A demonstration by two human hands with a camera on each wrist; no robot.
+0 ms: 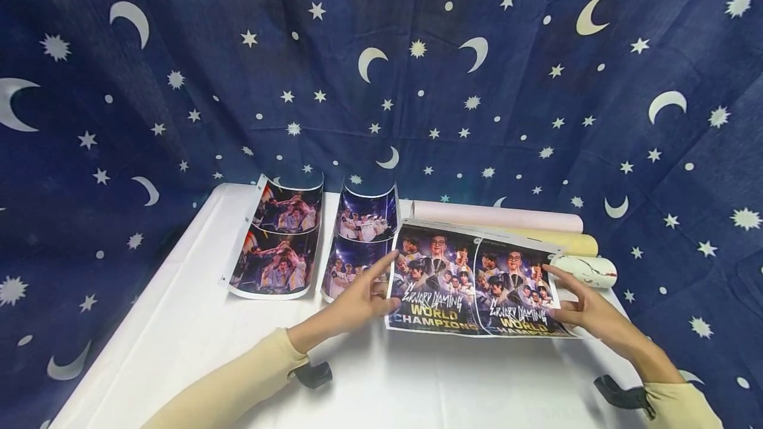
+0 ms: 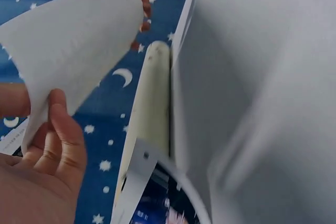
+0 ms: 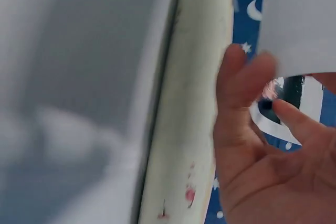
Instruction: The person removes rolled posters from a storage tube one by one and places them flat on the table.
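A printed sheet (image 1: 438, 277) bears two copies of a team picture lettered "WORLD CHAMPIONS". It is lifted above the white table and bends slightly. My left hand (image 1: 357, 296) grips its left edge; the left wrist view shows fingers (image 2: 65, 129) curled behind the white back of the paper (image 2: 79, 30). At the right edge my right hand (image 1: 587, 310) holds the sheet, with index finger and thumb showing on the printed side. In the right wrist view some fingertips (image 3: 262, 72) are blurred beside the paper's back (image 3: 302, 24).
Two curled photo sheets, one on the left (image 1: 277, 263) and one nearer the middle (image 1: 363, 217), stand at the table's back. Behind the held sheet lie pink (image 1: 501, 215), yellow (image 1: 587, 243) and white patterned (image 1: 596, 272) rolls. A starry blue cloth (image 1: 334, 71) hangs behind the white table (image 1: 197, 310).
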